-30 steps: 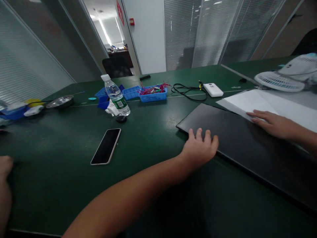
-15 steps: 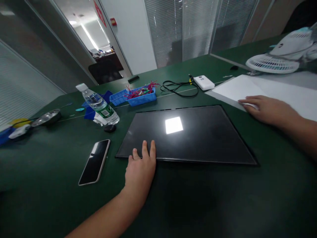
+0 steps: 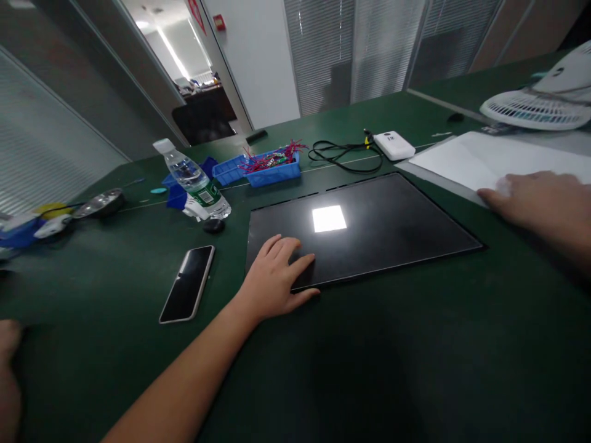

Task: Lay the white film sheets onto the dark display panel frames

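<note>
A flat black screen panel [image 3: 378, 227] lies on the green table, a square light reflection on its surface. My left hand [image 3: 279, 277] rests over its near left corner, fingers apart, the thumb by the near edge. To the right, my right hand [image 3: 545, 200] is on the near edge of the white sheets [image 3: 480, 161]; it is somewhat blurred, and whether its fingers grip the paper is hard to see. A phone [image 3: 188, 284] lies left of the panel.
Behind the panel are a blue tray [image 3: 273, 175] of red wires, a black cable [image 3: 339, 161] and a white box [image 3: 394, 146]. A water bottle [image 3: 196, 184] leans at the left. A white fan [image 3: 535, 111] lies back right. Another person's hand [image 3: 9, 338] shows at the left edge.
The panel has turned, its right side swinging away from me. My left hand has rotated, its fingers now pointing right. My right hand has moved right, and another person's hand has appeared at left.
</note>
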{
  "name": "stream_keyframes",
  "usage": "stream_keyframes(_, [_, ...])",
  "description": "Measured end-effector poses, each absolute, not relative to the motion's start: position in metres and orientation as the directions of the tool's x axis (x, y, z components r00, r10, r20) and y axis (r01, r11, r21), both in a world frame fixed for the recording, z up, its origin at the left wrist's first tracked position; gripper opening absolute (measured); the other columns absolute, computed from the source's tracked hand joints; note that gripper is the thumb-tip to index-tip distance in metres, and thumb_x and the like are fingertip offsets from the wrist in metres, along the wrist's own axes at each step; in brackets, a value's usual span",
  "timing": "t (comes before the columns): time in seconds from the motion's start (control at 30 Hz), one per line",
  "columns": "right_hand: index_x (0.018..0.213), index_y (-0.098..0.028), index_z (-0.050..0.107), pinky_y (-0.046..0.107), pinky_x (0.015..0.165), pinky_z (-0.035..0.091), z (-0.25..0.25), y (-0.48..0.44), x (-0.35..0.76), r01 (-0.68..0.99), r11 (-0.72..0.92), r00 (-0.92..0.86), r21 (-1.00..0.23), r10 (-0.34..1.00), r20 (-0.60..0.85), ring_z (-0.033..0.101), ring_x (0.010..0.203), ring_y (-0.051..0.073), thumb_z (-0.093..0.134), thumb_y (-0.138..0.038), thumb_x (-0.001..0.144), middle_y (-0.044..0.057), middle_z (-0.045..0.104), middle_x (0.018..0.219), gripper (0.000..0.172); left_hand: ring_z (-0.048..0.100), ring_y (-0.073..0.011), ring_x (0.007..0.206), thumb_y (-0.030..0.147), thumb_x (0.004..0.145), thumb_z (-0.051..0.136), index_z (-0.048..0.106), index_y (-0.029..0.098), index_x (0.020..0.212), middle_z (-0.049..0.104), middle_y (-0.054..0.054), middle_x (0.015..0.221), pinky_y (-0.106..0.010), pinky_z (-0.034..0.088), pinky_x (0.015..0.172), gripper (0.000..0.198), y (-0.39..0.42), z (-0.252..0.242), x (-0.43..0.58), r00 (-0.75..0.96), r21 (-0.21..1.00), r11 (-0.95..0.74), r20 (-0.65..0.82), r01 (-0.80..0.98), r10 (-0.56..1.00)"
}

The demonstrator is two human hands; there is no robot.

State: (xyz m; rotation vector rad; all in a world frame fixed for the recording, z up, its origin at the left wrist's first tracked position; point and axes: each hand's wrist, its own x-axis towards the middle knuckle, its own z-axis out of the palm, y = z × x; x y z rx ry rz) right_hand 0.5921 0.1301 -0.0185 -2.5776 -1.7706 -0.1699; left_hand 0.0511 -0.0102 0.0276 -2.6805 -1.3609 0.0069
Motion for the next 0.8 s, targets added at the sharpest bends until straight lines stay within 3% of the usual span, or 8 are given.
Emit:
stream_keyframes(0.1, [0.151, -0.017, 0.068, 0.059, 0.084, 0.052, -0.017, 0.128, 0.593, 0.950, -0.307, 0.298, 0.060, 0.946, 0.124, 0.060, 0.125, 0.048, 0.026, -0.086, 0.099, 0.033, 0.063, 0.144, 0.096, 0.036, -0.0419, 0.164, 0.075, 0.100, 0.061, 0.053, 0.034, 0.166, 0.044, -0.014, 0.176, -0.069, 0.022, 0.134, 0.078, -0.010, 0.022, 0.049, 0.505, -0.064, -0.503, 0.027, 0.862, 0.863])
stream_keyframes(0.23, [0.145, -0.021, 0.074, 0.060, 0.086, 0.052, -0.020, 0.132, 0.593, 0.964, -0.249, 0.238, 0.089, 0.964, 0.121, 0.062, 0.122, 0.047, 0.024, -0.077, 0.103, 0.028, 0.067, 0.141, 0.086, 0.037, -0.0454, 0.164, 0.080, 0.100, 0.057, 0.046, 0.038, 0.170, 0.041, -0.010, 0.179, -0.070, 0.029, 0.131, 0.083, -0.014, 0.023, 0.053, 0.397, -0.026, -0.398, -0.052, 0.917, 0.917])
stream_keyframes(0.37, [0.156, -0.011, 0.063, 0.070, 0.095, 0.049, -0.028, 0.137, 0.595, 0.936, -0.349, 0.341, 0.049, 0.932, 0.124, 0.054, 0.137, 0.055, 0.017, -0.088, 0.097, 0.037, 0.056, 0.152, 0.107, 0.033, -0.0474, 0.165, 0.076, 0.105, 0.051, 0.040, 0.037, 0.173, 0.034, -0.010, 0.183, -0.071, 0.032, 0.130, 0.080, -0.014, 0.024, 0.056, 0.349, -0.012, -0.351, -0.067, 0.936, 0.935])
stream_keyframes(0.47, [0.158, -0.010, 0.059, 0.069, 0.090, 0.050, -0.032, 0.139, 0.600, 0.911, -0.413, 0.413, 0.018, 0.911, 0.001, 0.060, 0.128, 0.055, 0.015, -0.092, 0.095, 0.039, 0.058, 0.148, 0.113, 0.026, -0.0486, 0.168, 0.072, 0.108, 0.047, 0.035, 0.035, 0.175, 0.028, -0.010, 0.184, -0.074, 0.028, 0.130, 0.078, -0.014, 0.022, 0.055, 0.327, 0.016, -0.327, -0.076, 0.945, 0.942])
stream_keyframes(0.63, [0.162, -0.015, 0.055, 0.060, 0.078, 0.051, -0.020, 0.133, 0.587, 0.953, -0.292, 0.285, 0.081, 0.954, 0.095, 0.062, 0.123, 0.053, 0.021, -0.079, 0.102, 0.034, 0.060, 0.149, 0.095, 0.019, -0.0482, 0.170, 0.072, 0.108, 0.047, 0.033, 0.034, 0.176, 0.023, -0.009, 0.186, -0.075, 0.022, 0.132, 0.079, -0.011, 0.019, 0.052, 0.316, 0.064, -0.312, -0.083, 0.948, 0.945])
stream_keyframes(0.8, [0.144, -0.015, 0.069, 0.052, 0.068, 0.047, -0.008, 0.125, 0.578, 0.943, -0.301, 0.290, 0.143, 0.953, 0.094, 0.067, 0.094, 0.042, 0.025, -0.056, 0.106, 0.032, 0.072, 0.121, 0.071, 0.014, -0.0485, 0.171, 0.079, 0.104, 0.048, 0.032, 0.035, 0.177, 0.019, -0.008, 0.187, -0.076, 0.016, 0.134, 0.087, -0.005, 0.015, 0.046, 0.329, 0.095, -0.320, -0.115, 0.943, 0.937])
